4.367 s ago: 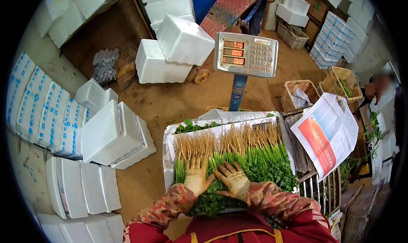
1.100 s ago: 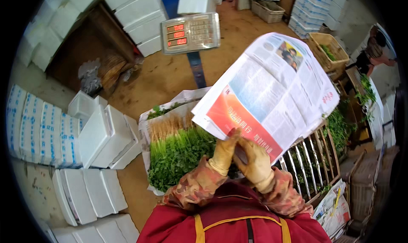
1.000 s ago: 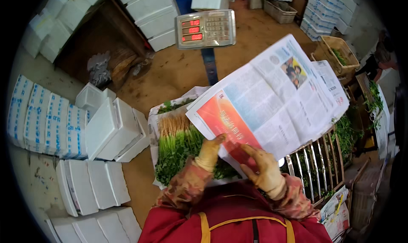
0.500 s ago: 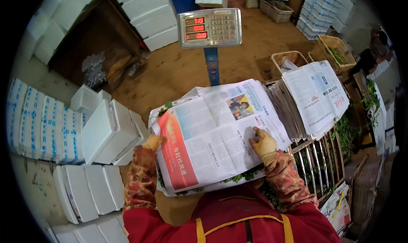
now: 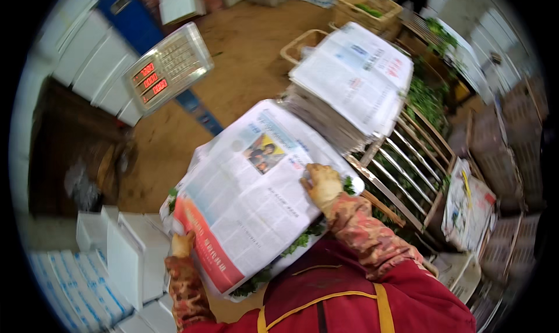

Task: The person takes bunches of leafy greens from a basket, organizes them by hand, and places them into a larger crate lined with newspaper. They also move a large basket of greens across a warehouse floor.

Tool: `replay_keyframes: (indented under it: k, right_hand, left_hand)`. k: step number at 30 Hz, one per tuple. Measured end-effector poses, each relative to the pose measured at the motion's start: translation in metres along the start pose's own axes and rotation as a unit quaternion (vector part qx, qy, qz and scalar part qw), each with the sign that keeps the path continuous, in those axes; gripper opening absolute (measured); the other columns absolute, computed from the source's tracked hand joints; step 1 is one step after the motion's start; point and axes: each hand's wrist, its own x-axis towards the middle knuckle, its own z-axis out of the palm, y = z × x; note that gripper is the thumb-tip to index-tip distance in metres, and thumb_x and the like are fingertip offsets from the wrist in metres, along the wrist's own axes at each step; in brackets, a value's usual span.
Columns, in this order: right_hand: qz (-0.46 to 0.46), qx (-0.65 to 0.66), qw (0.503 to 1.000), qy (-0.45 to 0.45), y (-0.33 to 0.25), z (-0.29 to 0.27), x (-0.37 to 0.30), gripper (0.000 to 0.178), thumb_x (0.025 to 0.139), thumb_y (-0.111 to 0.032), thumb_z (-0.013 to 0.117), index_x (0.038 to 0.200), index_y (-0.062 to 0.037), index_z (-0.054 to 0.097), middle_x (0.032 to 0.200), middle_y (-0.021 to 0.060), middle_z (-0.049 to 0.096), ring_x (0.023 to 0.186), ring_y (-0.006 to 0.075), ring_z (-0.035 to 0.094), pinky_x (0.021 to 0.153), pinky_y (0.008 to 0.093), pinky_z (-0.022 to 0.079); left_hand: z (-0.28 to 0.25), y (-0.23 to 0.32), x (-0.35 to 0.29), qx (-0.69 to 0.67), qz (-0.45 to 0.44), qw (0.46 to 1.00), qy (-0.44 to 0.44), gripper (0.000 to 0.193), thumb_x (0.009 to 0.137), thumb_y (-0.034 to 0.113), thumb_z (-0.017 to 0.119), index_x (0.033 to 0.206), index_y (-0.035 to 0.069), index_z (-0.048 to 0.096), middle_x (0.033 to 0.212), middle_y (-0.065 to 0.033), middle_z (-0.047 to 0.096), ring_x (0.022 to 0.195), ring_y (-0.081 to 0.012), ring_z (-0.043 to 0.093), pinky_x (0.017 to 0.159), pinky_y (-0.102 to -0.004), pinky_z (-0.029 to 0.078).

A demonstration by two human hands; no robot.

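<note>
A newspaper sheet [image 5: 247, 208] with a red corner panel and a small photo lies over leafy greens [image 5: 300, 242] in a white foam box. Green leaves poke out along the sheet's near edge and at its corners. My gloved left hand [image 5: 183, 244] is closed at the sheet's left edge, thumb toward the paper; its other fingers are mostly hidden. Across the sheet, my gloved right hand [image 5: 324, 187] rests on the right side of the paper, its fingers apart and slightly bent.
Beyond the box, a scale's lit display [image 5: 169, 68] stands on a blue post. To the right are a newspaper stack [image 5: 355, 76], a slatted wooden crate [image 5: 404, 167] over greens and a yellow basket [image 5: 367, 12]. White foam boxes [image 5: 131, 257] crowd the left.
The view has swung right and tilted, so the box, hands and scale appear farther left. My right hand lies nearer the sheet's right edge, with more leaves showing beside it.
</note>
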Motion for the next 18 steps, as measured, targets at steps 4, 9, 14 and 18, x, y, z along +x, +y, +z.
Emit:
replay_keyframes:
  k: [4,9,14,18]
  right_hand:
    - [0.021,0.046,0.999,0.005,0.012,0.013,0.000,0.036,0.082,-0.030,0.065,0.110,-0.0091,0.058,0.101,0.0116,0.060,0.096,0.0317,0.056,0.084,0.0450,0.045]
    - [0.030,0.148,0.988,-0.035,0.012,-0.007,-0.005,0.052,0.079,-0.030,0.067,0.124,-0.0073,0.053,0.113,0.0152,0.058,0.108,0.0356,0.054,0.092,0.0465,0.043]
    - [-0.071,0.222,0.969,0.086,0.050,-0.056,-0.098,0.060,0.080,-0.026,0.068,0.133,-0.0073,0.047,0.132,0.0152,0.049,0.121,0.0311,0.047,0.101,0.0426,0.037]
    - [0.146,0.281,0.934,0.167,0.141,-0.083,-0.225,0.042,0.084,-0.023,0.064,0.124,-0.0106,0.057,0.109,0.0123,0.064,0.096,0.0287,0.062,0.087,0.0376,0.049]
  left_hand:
    - [-0.080,0.138,-0.085,0.183,0.024,0.975,0.121,0.087,0.072,0.036,0.078,0.137,-0.004,0.037,0.125,-0.0289,0.054,0.113,-0.0408,0.055,0.096,-0.0403,0.043]
    - [-0.072,0.252,-0.122,0.121,0.279,0.941,0.147,0.065,0.083,0.018,0.068,0.139,0.002,0.039,0.133,-0.0221,0.051,0.123,-0.0336,0.049,0.101,-0.0407,0.039]
    - [-0.015,0.335,-0.125,0.343,0.218,0.901,-0.151,0.055,0.082,0.025,0.064,0.128,-0.002,0.051,0.117,-0.0263,0.060,0.110,-0.0400,0.057,0.097,-0.0402,0.043]
    - [0.017,0.414,-0.148,0.305,0.430,0.850,0.003,0.047,0.086,0.017,0.060,0.128,-0.003,0.051,0.109,-0.0272,0.063,0.099,-0.0424,0.061,0.087,-0.0449,0.047]
